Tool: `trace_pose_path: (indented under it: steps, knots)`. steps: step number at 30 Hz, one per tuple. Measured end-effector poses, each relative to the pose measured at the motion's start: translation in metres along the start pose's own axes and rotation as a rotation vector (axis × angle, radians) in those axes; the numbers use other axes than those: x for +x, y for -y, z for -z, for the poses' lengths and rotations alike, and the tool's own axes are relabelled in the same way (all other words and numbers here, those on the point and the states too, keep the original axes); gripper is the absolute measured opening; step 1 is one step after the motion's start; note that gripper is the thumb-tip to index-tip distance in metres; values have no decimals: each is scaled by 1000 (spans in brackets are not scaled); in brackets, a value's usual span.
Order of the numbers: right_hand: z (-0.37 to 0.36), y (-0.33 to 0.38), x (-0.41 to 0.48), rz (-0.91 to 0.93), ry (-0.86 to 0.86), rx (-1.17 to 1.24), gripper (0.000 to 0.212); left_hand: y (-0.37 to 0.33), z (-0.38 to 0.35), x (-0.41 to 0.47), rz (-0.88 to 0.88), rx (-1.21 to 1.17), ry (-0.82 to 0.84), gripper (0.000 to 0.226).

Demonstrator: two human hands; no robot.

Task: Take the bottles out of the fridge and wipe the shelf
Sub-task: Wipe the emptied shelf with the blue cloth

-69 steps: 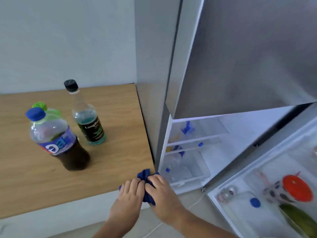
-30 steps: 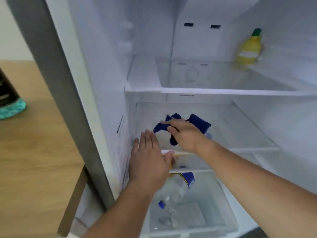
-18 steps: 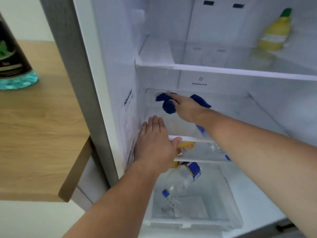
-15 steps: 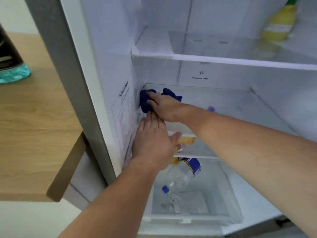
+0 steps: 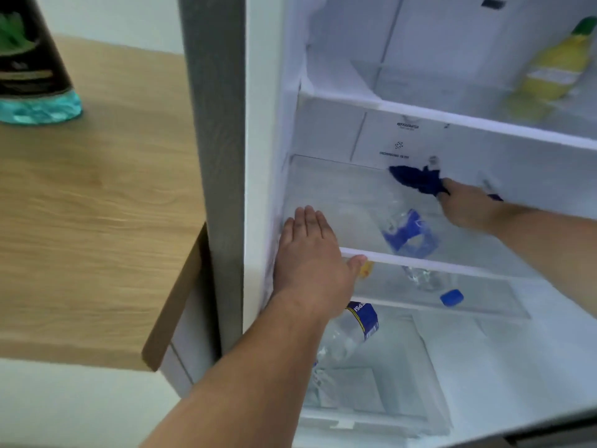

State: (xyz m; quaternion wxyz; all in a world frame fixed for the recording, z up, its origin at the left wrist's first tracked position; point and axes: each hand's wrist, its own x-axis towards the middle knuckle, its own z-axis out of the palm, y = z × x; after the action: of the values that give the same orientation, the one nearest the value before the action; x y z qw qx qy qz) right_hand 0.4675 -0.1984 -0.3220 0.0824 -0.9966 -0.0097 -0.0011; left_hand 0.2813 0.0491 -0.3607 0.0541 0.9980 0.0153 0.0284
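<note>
I look into the open fridge. My right hand [image 5: 465,205] presses a dark blue cloth [image 5: 416,182] onto the back of the glass middle shelf [image 5: 326,189], near its centre. My left hand [image 5: 313,260] lies flat, fingers together, on the shelf's front left corner and white front rim, holding nothing. Through the glass I see a clear bottle with a blue label [image 5: 408,234] and blue cap [image 5: 451,297] lying below. Another clear bottle with a blue label [image 5: 349,334] lies in the bottom drawer. A yellow bottle with a green cap [image 5: 549,69] stands on the upper shelf.
A wooden counter [image 5: 97,205] adjoins the fridge's grey left wall [image 5: 213,124]. On it, at the top left, stands a bottle with a dark label and teal liquid [image 5: 32,76], cut off by the frame. The clear bottom drawer [image 5: 403,383] fills the fridge's base.
My right hand has swept the cloth from the shelf's back left corner rightward along the back. My left hand stays on the front left corner of the shelf.
</note>
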Motion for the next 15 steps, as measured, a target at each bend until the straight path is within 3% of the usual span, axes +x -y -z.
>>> trace_pose_path:
  steps: [3,7,11,13,15]
  knots:
    - [-4,2,-66,-69,-4,26,35,1,-1,0,13,-29,-4,92]
    - [-29,90,-135,300,-45,214,35,3,0,-1,9,-23,2,100]
    - [-31,150,-57,469,125,261,46,4,5,-2,-1,5,19,115]
    - [-25,121,2,479,121,197,45,4,7,-1,6,13,25,116]
    - [-9,47,38,337,68,89,45,1,7,-2,17,39,23,115]
